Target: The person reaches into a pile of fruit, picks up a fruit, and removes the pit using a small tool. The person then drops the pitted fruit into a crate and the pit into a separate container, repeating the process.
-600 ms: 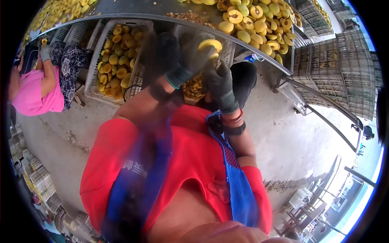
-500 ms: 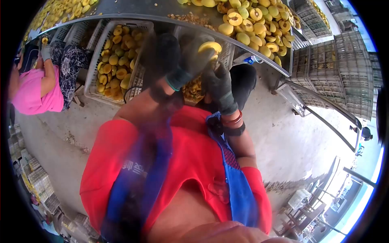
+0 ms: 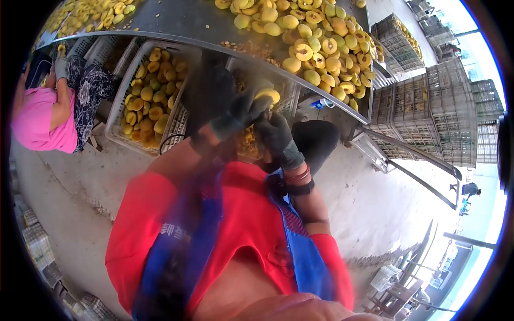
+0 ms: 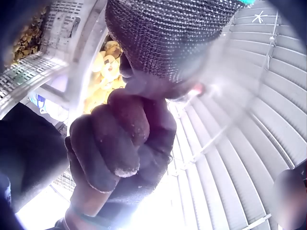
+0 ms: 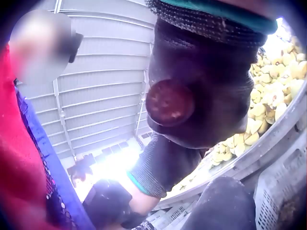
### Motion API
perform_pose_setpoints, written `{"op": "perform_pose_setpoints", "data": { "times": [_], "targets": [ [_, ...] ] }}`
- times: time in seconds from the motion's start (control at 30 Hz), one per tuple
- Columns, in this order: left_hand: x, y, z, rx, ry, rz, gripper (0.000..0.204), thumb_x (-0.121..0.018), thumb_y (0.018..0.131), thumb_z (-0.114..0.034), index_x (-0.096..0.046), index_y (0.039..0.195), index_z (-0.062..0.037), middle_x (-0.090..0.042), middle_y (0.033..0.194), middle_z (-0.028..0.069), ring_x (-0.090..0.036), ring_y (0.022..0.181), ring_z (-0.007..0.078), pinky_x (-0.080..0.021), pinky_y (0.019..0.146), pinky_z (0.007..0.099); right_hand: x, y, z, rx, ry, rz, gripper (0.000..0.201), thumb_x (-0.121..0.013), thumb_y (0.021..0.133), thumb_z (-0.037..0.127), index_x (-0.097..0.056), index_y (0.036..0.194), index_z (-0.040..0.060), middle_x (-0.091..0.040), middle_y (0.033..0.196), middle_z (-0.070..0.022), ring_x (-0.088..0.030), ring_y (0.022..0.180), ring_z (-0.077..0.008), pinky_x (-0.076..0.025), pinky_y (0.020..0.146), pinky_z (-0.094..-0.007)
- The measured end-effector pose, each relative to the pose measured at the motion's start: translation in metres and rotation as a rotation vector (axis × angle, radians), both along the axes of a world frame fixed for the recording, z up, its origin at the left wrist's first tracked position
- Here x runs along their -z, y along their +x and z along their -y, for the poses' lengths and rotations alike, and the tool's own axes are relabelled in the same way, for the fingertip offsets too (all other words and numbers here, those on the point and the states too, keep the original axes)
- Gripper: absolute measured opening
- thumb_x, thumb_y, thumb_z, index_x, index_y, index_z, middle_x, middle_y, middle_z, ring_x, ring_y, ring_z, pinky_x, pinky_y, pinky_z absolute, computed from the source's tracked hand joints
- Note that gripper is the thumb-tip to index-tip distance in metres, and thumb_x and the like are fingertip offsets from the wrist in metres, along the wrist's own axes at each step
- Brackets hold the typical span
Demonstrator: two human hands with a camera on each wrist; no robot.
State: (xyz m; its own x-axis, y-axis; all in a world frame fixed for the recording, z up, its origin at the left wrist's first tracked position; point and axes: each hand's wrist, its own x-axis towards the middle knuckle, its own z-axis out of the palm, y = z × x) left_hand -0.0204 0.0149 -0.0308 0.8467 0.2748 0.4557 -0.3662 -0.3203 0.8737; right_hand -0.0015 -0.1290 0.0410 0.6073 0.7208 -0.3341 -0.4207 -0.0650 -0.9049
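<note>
Both hands wear dark gloves and meet close together in front of the table edge. My left hand grips a piece of yellow stone fruit, which shows above its fingers. Just to the right, my right hand is curled around a tool whose round, reddish-brown handle end sticks out of the fist in the right wrist view. The tool's working end is mostly hidden near the fruit. In the left wrist view the right fist sits right below the left glove.
A metal table carries a heap of halved yellow fruit and scattered pits. A crate of fruit stands left; another with fruit pieces lies below my hands. Stacked crates rise at right. A person in pink sits far left.
The head view has shifted, so table and crates appear lower and the fruit heap further left. Both hands, still together with the fruit, appear lower and slightly left.
</note>
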Motion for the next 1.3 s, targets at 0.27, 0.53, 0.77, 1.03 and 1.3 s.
{"op": "perform_pose_setpoints", "data": {
  "times": [0.27, 0.53, 0.77, 1.03, 1.3],
  "targets": [
    [-0.005, -0.005, -0.009, 0.243, -0.283, -0.101, 0.039, -0.051, 0.094, -0.033, -0.054, 0.114, 0.0, -0.057, 0.108, 0.0098, -0.056, 0.094, 0.0154, -0.048, 0.08, 0.0284, 0.011, 0.011, 0.01, -0.196, 0.229, -0.568, 0.007, -0.051, 0.092, 0.01, -0.05, 0.098, 0.0075, -0.045, 0.067, 0.0043, -0.038, 0.045, -0.0044, -0.03, 0.038, -0.0186],
    [0.015, -0.005, -0.046, -0.479, 0.5, -0.09, 0.039, -0.045, 0.097, -0.035, -0.055, 0.11, -0.0004, -0.06, 0.098, 0.0089, -0.058, 0.084, 0.0144, -0.048, 0.074, 0.0288, 0.023, 0.009, -0.014, -0.17, 0.136, -0.343, 0.006, -0.054, 0.089, 0.01, -0.052, 0.094, 0.007, -0.048, 0.068, 0.0024, -0.044, 0.05, -0.0064, -0.035, 0.042, -0.0197],
    [-0.015, -0.017, -0.147, -0.911, 0.147, -0.143, 0.039, -0.054, 0.092, -0.032, -0.053, 0.113, 0.0011, -0.058, 0.113, 0.0196, -0.053, 0.109, 0.035, -0.044, 0.091, 0.0403, 0.056, 0.037, -0.001, -0.033, -0.084, -0.089, 0.017, -0.053, 0.091, 0.014, -0.057, 0.105, 0.0043, -0.058, 0.078, -0.0003, -0.055, 0.065, -0.0094, -0.044, 0.055, -0.0211],
    [0.034, -0.004, -0.254, -0.881, 0.676, -0.211, 0.046, -0.055, 0.092, -0.033, -0.051, 0.124, 0.0003, -0.056, 0.124, 0.0194, -0.052, 0.117, 0.0338, -0.04, 0.099, 0.0384, 0.054, 0.056, 0.013, -0.021, -0.189, -0.002, 0.011, -0.053, 0.089, 0.012, -0.056, 0.096, 0.0041, -0.049, 0.063, 0.0021, -0.045, 0.048, -0.0078, -0.035, 0.041, -0.0222],
    [0.022, 0.094, -0.258, -0.318, 0.379, -0.374, 0.048, -0.054, 0.092, -0.032, -0.048, 0.128, -0.0002, -0.051, 0.132, 0.0158, -0.048, 0.123, 0.0266, -0.037, 0.102, 0.034, 0.056, 0.121, 0.021, -0.129, -0.519, 0.805, 0.018, -0.061, 0.085, 0.02, -0.057, 0.093, 0.0036, -0.062, 0.072, -0.0108, -0.062, 0.062, -0.0236, -0.049, 0.054, -0.0339]
  ]
}}
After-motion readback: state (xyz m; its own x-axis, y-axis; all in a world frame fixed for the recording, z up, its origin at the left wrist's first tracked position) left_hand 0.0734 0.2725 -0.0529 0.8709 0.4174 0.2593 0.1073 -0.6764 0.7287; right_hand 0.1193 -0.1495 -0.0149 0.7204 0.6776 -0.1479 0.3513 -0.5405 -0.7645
